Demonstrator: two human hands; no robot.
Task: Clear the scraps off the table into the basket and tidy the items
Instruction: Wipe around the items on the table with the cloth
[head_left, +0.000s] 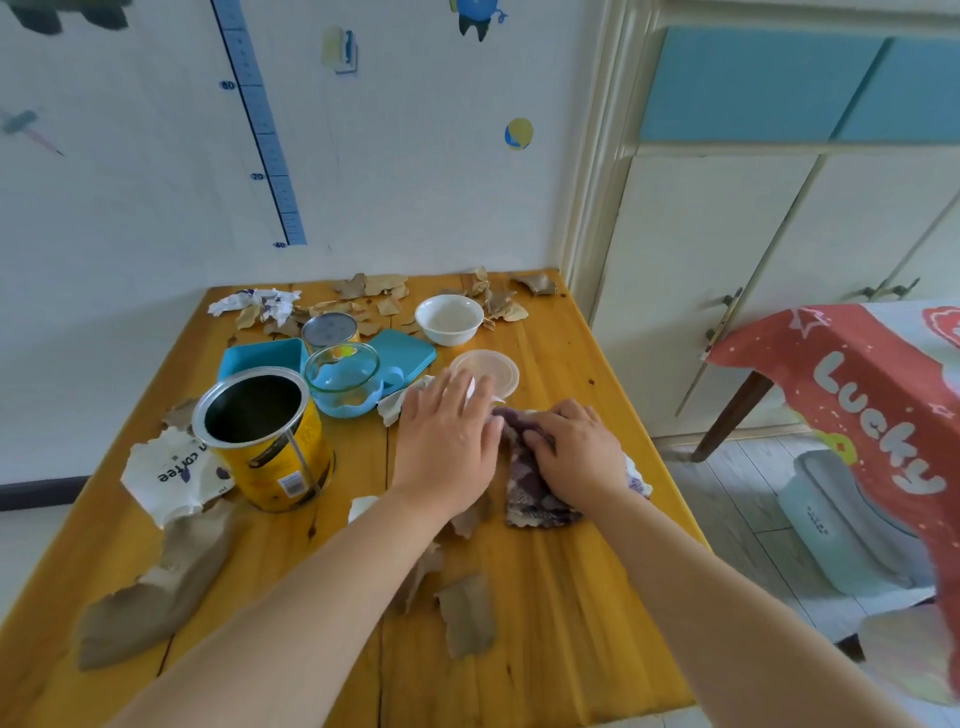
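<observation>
Two of our hands meet near the middle of the wooden worktop (571, 597): our left hand (447, 441) lies flat, its fingers (462, 392) straight and close together, over a white paper scrap (397, 405) just beside the clear plastic lid (491, 370). Our right hand (576, 452) has its fingers curled into a purple patterned cloth (535, 499) bunched on the worktop. Torn brown scraps (467, 613) lie scattered in front of us and along the far edge near a white bowl (449, 318), while an open yellow tin (270, 441) stands to the left, a glass cup (345, 379) just behind it.
</observation>
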